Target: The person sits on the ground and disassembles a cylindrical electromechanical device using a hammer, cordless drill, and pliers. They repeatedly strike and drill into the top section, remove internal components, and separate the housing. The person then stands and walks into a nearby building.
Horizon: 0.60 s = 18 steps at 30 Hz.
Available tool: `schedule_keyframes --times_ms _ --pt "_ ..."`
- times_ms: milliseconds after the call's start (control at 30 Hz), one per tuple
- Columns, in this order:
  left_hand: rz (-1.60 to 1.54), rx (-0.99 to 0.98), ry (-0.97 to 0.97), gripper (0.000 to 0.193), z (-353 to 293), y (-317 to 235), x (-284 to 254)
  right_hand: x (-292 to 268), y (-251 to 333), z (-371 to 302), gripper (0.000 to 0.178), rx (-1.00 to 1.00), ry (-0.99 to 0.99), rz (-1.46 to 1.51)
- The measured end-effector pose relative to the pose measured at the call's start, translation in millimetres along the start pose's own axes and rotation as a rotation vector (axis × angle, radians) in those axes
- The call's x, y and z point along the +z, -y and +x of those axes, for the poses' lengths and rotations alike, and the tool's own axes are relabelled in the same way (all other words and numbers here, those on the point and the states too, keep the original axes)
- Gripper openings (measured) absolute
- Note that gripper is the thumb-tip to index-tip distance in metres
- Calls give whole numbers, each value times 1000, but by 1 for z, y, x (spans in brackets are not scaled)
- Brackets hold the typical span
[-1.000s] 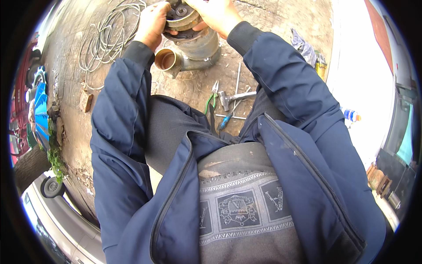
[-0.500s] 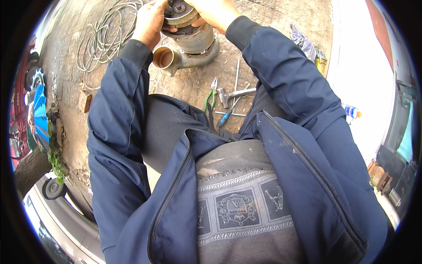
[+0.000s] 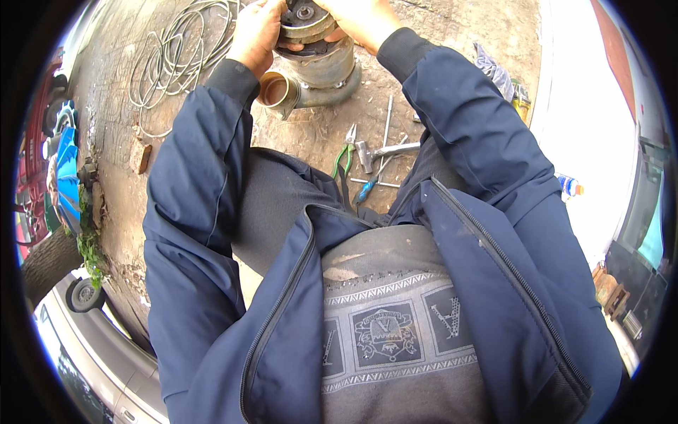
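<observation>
A grey metal pump [image 3: 321, 69] stands on the ground in front of me, its open round outlet [image 3: 275, 92] facing my side. On top of it is a round metal end cover [image 3: 309, 30] with a small hub in the middle. My left hand [image 3: 257, 34] grips the left side of this cover, and my right hand [image 3: 361, 22] grips the right side. Fingertips show under its edge from both sides. A dark gap lies between cover and pump body; whether they touch inside cannot be seen. The picture's top edge cuts off part of both hands.
Between my knees and the pump lie green-handled pliers [image 3: 345, 154], a hammer [image 3: 364, 157], a blue-handled screwdriver [image 3: 367, 189] and a thin metal rod [image 3: 387, 121]. A coiled cable [image 3: 176, 60] is at far left, near a brick piece [image 3: 140, 157]. A grey rag [image 3: 492, 71] lies right.
The whole view has shifted slightly, so the pump, hands and tools appear a little farther right. Both hands keep their grip on the end cover.
</observation>
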<state>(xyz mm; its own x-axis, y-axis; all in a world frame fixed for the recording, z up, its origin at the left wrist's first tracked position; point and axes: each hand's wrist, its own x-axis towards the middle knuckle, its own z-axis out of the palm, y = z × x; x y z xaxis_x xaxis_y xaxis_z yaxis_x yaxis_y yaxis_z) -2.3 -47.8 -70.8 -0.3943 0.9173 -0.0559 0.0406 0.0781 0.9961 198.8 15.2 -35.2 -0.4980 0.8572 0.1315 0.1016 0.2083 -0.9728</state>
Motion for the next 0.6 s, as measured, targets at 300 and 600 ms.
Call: schedule_keyframes --times_ms 300,600 --pt "-65 -138 42 25 -7 -8 -11 8 -9 2 38 -21 -18 -43" --pt "-54 -155 66 21 -22 -31 4 -3 1 -1 40 109 85 114"
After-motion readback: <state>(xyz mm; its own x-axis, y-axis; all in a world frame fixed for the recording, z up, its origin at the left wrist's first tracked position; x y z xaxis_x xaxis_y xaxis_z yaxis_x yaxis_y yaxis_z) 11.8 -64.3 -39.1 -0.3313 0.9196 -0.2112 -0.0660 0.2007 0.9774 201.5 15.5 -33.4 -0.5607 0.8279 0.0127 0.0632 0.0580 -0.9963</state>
